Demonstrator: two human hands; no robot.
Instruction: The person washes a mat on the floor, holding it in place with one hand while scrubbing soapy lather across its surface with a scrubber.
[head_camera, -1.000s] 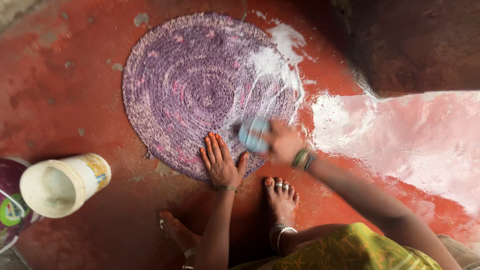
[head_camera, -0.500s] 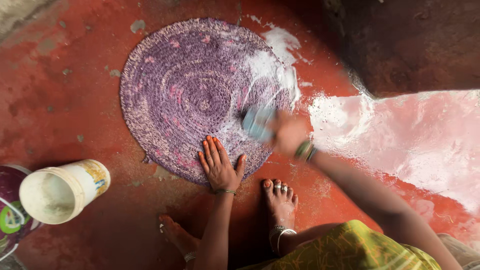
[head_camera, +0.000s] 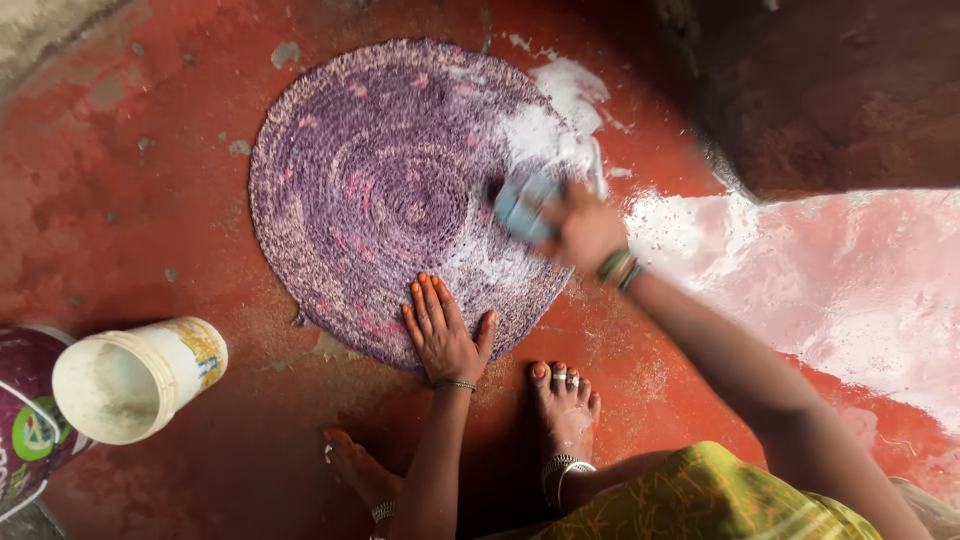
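Nearest the camera, two bare feet stand on the red floor (head_camera: 150, 200), just below the near edge of a round purple woven mat (head_camera: 380, 190). The left hand (head_camera: 443, 330) lies flat on that near edge, palm down, fingers spread and gripping nothing. Further out, the right hand (head_camera: 585, 230) is closed around a pale blue scrubbing brush (head_camera: 525, 207), blurred, which presses on the mat's right side among white soap foam (head_camera: 545, 130). To the left, off the mat, a white plastic bucket (head_camera: 135, 380) lies tipped on its side against a purple container (head_camera: 25, 420). Wet, shiny floor spreads beyond the right arm.
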